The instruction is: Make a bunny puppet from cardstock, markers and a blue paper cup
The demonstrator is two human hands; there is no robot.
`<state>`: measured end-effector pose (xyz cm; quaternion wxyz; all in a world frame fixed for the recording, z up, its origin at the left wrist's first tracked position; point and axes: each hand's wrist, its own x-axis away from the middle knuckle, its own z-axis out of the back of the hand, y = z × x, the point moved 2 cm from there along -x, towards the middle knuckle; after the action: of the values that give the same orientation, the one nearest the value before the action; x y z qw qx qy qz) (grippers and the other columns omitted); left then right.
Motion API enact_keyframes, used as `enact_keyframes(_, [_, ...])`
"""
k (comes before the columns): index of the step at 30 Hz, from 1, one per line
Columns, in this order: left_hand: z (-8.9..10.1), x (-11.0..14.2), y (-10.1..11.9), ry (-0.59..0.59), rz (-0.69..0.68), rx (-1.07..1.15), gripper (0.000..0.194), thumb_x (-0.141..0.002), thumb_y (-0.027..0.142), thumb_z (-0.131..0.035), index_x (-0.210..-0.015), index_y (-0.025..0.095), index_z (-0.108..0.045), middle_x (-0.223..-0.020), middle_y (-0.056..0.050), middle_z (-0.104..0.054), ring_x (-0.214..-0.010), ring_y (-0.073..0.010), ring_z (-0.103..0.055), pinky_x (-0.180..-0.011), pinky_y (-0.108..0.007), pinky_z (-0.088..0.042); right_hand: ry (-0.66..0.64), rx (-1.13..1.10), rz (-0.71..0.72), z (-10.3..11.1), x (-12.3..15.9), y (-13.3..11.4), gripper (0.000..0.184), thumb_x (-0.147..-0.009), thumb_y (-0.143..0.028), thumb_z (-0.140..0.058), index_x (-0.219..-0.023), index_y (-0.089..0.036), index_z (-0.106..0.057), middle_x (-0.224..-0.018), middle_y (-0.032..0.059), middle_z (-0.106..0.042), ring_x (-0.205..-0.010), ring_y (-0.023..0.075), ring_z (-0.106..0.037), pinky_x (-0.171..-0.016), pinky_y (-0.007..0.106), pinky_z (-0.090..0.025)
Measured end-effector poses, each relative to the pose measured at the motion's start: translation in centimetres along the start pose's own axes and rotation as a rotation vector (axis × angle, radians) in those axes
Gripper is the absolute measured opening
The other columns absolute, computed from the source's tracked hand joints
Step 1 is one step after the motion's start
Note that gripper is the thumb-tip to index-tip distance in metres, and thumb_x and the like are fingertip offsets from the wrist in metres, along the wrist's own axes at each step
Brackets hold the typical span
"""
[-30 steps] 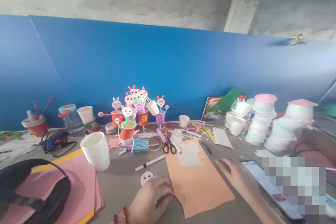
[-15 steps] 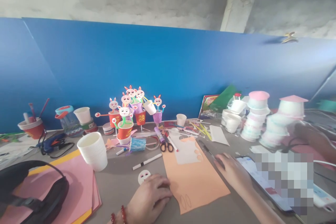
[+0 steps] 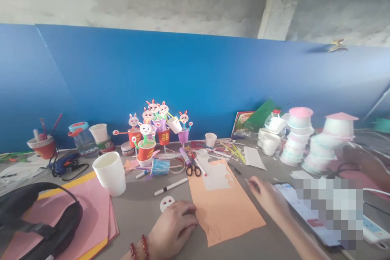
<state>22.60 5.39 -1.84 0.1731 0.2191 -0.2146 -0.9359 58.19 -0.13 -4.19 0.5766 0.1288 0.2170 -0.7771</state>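
My left hand (image 3: 175,227), with a red bead bracelet on its wrist, rests on the grey table, fingers loosely curved and fingertips at the left edge of an orange paper sheet (image 3: 228,207). Just beyond it lies a round white face cutout (image 3: 167,202), partly covered by the hand. Two ovals are drawn in pencil near the sheet's lower corner. At the sheet's right side, my right hand (image 3: 264,193) has its thumb and fingers together at the near end of a dark pen (image 3: 239,171). A white paper (image 3: 217,176) with cut-out edges lies on the sheet.
Scissors (image 3: 193,170) and a marker (image 3: 171,186) lie beyond my left hand. Paper-cup rabbit figures (image 3: 146,150) stand behind. Stacked white cups (image 3: 110,174) and a black headset (image 3: 65,221) are at left. A phone (image 3: 307,215) and cup towers (image 3: 297,138) stand at right.
The view shifts slightly. My left hand stays beside the orange sheet; my right hand shifts slightly at the pen's near end.
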Motion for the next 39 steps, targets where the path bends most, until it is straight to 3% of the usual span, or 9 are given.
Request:
enact_keyframes(4, [0.3, 0.0, 0.2, 0.028, 0.022, 0.065, 0.034, -0.09, 0.01, -0.047, -0.106, 0.026, -0.071, -0.12, -0.007, -0.068, -0.106, -0.0224, -0.065, -0.09, -0.032, -0.049, 0.042, -0.039, 0.083, 0.5, 0.4, -1.6, 0.03, -0.093, -0.043, -0.04, -0.092, -0.024, -0.063, -0.099, 0.012, -0.075, -0.095, 0.0322, -0.069, -0.079, 0.04, -0.052])
enact_keyframes(7, [0.4, -0.1, 0.2, 0.052, 0.032, 0.108, 0.032, -0.091, 0.012, -0.045, -0.103, 0.025, -0.072, -0.118, -0.008, -0.069, -0.104, -0.0208, -0.066, -0.088, -0.028, -0.05, 0.049, -0.144, 0.163, 1.2, 1.7, -4.1, 0.028, -0.094, -0.041, -0.043, -0.096, -0.024, -0.065, -0.103, 0.012, -0.073, -0.096, 0.03, -0.069, -0.08, 0.039, -0.053])
enact_keyframes(12, [-0.2, -0.2, -0.2, 0.079, 0.039, 0.089, 0.028, -0.092, 0.016, -0.046, -0.098, 0.023, -0.072, -0.112, -0.009, -0.071, -0.099, -0.0205, -0.068, -0.086, -0.028, -0.051, -0.233, -0.366, 0.353, 2.6, 2.3, -10.3, 0.019, -0.096, -0.025, -0.045, -0.097, -0.024, -0.064, -0.102, 0.007, -0.071, -0.098, 0.0217, -0.067, -0.084, 0.031, -0.052])
enact_keyframes(15, [-0.5, -0.2, -0.1, 0.071, 0.014, 0.052, 0.028, -0.093, 0.017, -0.046, -0.099, 0.024, -0.073, -0.108, -0.008, -0.074, -0.097, -0.0212, -0.069, -0.085, -0.029, -0.051, -0.342, -0.312, 0.28, 2.9, 0.2, -13.9, 0.021, -0.095, -0.016, -0.044, -0.097, -0.022, -0.064, -0.101, 0.0054, -0.071, -0.095, 0.0191, -0.067, -0.081, 0.028, -0.05])
enact_keyframes(18, [-0.6, -0.1, -0.1, 0.079, -0.032, 0.026, 0.028, -0.093, 0.017, -0.046, -0.101, 0.024, -0.072, -0.109, -0.008, -0.075, -0.099, -0.0215, -0.07, -0.087, -0.03, -0.051, -0.366, -0.249, 0.213, 1.7, -2.8, -17.1, 0.021, -0.094, -0.014, -0.046, -0.091, -0.02, -0.066, -0.094, 0.0046, -0.072, -0.086, 0.019, -0.068, -0.073, 0.027, -0.049])
enact_keyframes(21, [-0.8, -0.1, -0.3, 0.101, -0.133, -0.005, 0.029, -0.093, 0.015, -0.045, -0.103, 0.022, -0.071, -0.11, -0.009, -0.075, -0.101, -0.022, -0.07, -0.087, -0.03, -0.052, -0.411, -0.161, 0.139, -0.7, -5.3, -19.6, 0.019, -0.099, -0.024, -0.051, -0.091, -0.017, -0.068, -0.09, 0.0047, -0.071, -0.084, 0.0191, -0.068, -0.076, 0.033, -0.052])
enact_keyframes(23, [-1.0, -0.2, -0.7, 0.105, -0.19, -0.026, 0.028, -0.092, 0.015, -0.045, -0.103, 0.022, -0.07, -0.109, -0.01, -0.076, -0.099, -0.022, -0.071, -0.086, -0.029, -0.054, -0.442, -0.103, 0.089, -2.2, -6.4, -20.7, 0.019, -0.097, -0.032, -0.058, -0.103, -0.016, -0.066, -0.102, 0.0051, -0.07, -0.089, 0.0195, -0.068, -0.081, 0.039, -0.055])
enact_keyframes(29, [-1.0, -0.3, -1.2, 0.088, -0.181, 0.011, 0.03, -0.09, 0.014, -0.046, -0.104, 0.019, -0.072, -0.112, -0.013, -0.075, -0.103, -0.0224, -0.072, -0.088, -0.027, -0.055, -0.515, -0.024, -0.01, -3.5, -7.6, -20.8, 0.027, -0.097, -0.034, -0.06, -0.118, -0.017, -0.062, -0.119, 0.0077, -0.066, -0.1, 0.0224, -0.066, -0.086, 0.044, -0.056])
enact_keyframes(39, [-0.3, -0.1, -0.6, 0.044, 0.04, 0.144, 0.032, -0.094, 0.017, -0.045, -0.108, 0.018, -0.075, -0.123, -0.015, -0.071, -0.111, -0.0243, -0.068, -0.096, -0.031, -0.052, -0.637, -0.18, -0.136, -1.2, -8.2, -17.0, 0.024, -0.095, -0.037, -0.061, -0.107, -0.016, -0.066, -0.108, 0.0039, -0.068, -0.093, 0.0225, -0.067, -0.081, 0.039, -0.057])
